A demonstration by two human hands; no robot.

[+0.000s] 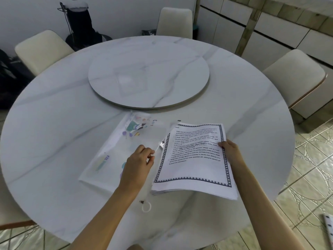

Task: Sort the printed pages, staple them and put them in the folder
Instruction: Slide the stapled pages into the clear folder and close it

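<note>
- Loading the folder is the step in hand, I judge: the stack of white printed pages with a blue patterned border (194,159) is held over the round white marble table (54,123), at 5 o'clock from the raised marble turntable (148,74)
- right hand (231,150) grips the stack's right edge, thumb on top
- left hand (138,161) pinches the open edge of the translucent plastic zip folder with pastel cartoon prints (111,150), lying flat at 6 o'clock
- next move calls for lifting that lip wider and steering the stack toward 9 o'clock into the mouth; a staple I cannot make out

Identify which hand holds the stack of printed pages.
The right hand grips the bordered pages by their right edge; the left hand instead pinches the edge of the clear folder.
</note>
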